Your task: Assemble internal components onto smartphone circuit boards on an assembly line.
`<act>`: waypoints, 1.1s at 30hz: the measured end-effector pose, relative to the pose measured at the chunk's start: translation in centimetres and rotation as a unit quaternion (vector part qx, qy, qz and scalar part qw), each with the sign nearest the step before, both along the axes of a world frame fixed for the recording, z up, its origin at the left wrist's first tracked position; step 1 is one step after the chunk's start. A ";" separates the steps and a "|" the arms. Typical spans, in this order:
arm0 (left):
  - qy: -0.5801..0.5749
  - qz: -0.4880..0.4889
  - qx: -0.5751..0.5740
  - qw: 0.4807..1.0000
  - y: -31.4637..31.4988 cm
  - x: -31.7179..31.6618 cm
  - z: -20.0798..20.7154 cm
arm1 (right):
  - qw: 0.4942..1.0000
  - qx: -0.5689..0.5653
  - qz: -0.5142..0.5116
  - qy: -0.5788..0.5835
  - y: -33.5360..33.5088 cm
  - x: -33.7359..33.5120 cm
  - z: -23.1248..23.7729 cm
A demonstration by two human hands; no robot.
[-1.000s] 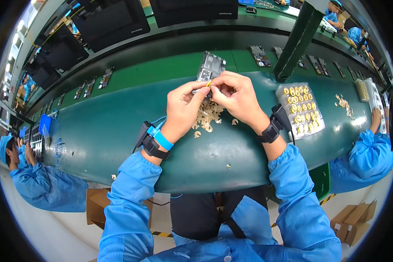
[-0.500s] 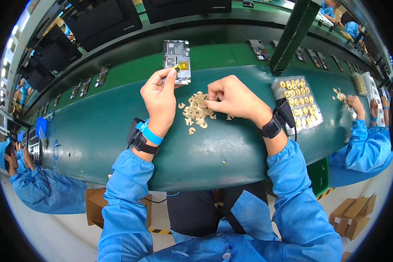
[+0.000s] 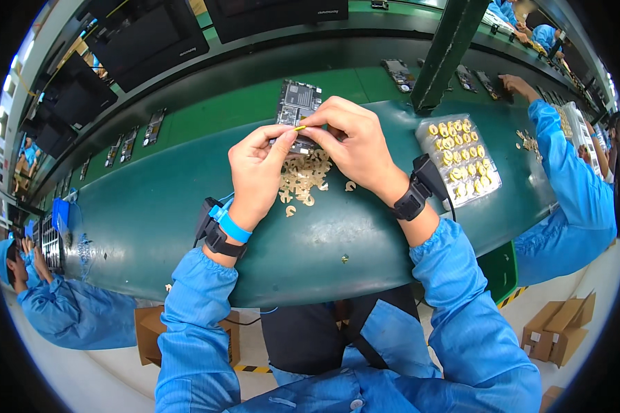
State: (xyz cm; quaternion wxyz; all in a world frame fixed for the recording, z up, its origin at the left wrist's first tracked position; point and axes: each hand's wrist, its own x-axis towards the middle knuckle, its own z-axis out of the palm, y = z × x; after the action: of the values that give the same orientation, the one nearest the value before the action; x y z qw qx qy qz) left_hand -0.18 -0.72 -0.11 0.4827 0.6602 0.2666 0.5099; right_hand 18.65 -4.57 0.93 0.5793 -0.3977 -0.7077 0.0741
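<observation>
My left hand (image 3: pixel 255 168) pinches a small round yellow part (image 3: pixel 300 128) between thumb and forefinger. Close against that part, my right hand (image 3: pixel 357 141) has its thumb and forefinger pressed together; whatever lies between them is hidden. Behind both hands sits a circuit board (image 3: pixel 299 95) with grey metal shields, its lower end partly covered by my fingers. I cannot tell whether the left fingers touch the board. Just below the hands spreads a pile of cream C-shaped pieces (image 3: pixel 303 180) on the green work surface (image 3: pixel 310 255).
To the right stands a clear tray (image 3: pixel 472 195) with rows of round yellow parts. More circuit boards (image 3: pixel 153 127) line the green belt (image 3: pixel 220 131). A green post (image 3: pixel 439 58) rises at the back right. A co-worker's blue sleeve (image 3: pixel 558 158) reaches across the far right.
My right hand has come up from the pile to the yellow part in my left fingers. The circuit board has shifted right and tilted. The right-hand co-worker's arm now reaches toward the belt.
</observation>
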 end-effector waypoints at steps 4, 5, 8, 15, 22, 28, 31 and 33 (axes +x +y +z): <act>-0.019 -0.044 -0.049 0.998 -0.2 0.1 0.1 | 0.989 0.113 -0.075 -0.051 0.1 -0.3 -0.4; -0.032 -0.060 -0.060 0.996 -0.2 0.0 0.1 | 0.989 0.114 -0.074 -0.051 0.1 -0.5 -0.6; -0.024 -0.057 -0.063 0.996 0.0 -0.3 -0.4 | 0.980 0.143 -0.079 -0.117 0.0 -0.1 -0.5; -0.040 -0.053 -0.063 0.996 -0.3 -0.1 -0.4 | 0.982 0.122 -0.044 -0.135 0.2 0.4 0.0; -0.028 -0.033 -0.037 0.998 -0.6 0.0 0.0 | 1.000 -0.002 0.029 -0.008 -0.4 0.5 0.8; 0.005 -0.038 0.001 0.999 -0.3 -0.3 -0.5 | 0.998 -0.058 0.038 0.010 0.0 0.3 0.4; -0.020 -0.085 -0.035 0.996 -0.2 0.1 -0.2 | 0.991 -0.106 0.038 0.078 0.3 0.5 -0.2; -0.041 -0.125 -0.088 0.987 -0.3 0.2 0.3 | 0.968 -0.140 0.068 0.199 0.3 0.5 -0.1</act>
State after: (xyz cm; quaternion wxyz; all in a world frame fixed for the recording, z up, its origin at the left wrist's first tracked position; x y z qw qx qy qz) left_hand 0.05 -0.99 0.15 0.6093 0.6221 0.2058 0.4465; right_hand 19.12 -4.28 0.84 0.6406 -0.4034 -0.5858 0.2893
